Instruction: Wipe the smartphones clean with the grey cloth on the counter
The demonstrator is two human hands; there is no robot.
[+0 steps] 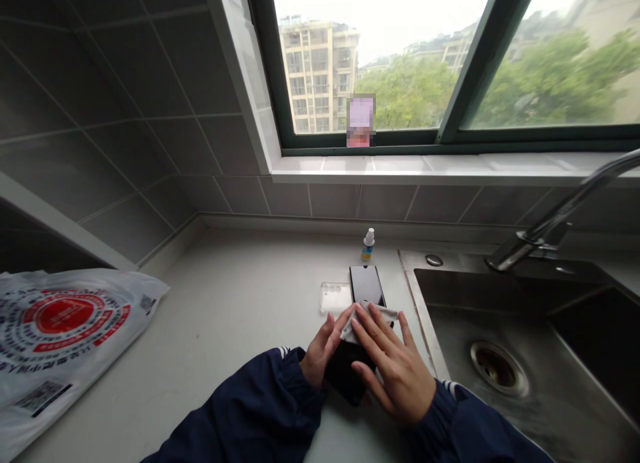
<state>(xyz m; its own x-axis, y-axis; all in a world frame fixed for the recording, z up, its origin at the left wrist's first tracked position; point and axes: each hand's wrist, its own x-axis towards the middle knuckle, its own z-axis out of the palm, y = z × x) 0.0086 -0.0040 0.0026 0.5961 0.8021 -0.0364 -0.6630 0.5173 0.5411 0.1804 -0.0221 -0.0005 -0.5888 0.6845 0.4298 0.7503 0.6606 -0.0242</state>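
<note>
Head view: left grip [325, 349], right grip [395, 363] on cloth [373, 319] atop phone [367, 284].

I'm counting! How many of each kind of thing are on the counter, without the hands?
Black smartphone: 1
Clear phone case: 1
Small white-capped bottle: 1
Grey cloth: 1
Printed plastic bag: 1
Total: 5

Head-worn view, facing forward and down, close above kitchen countertop [235, 309]
</note>
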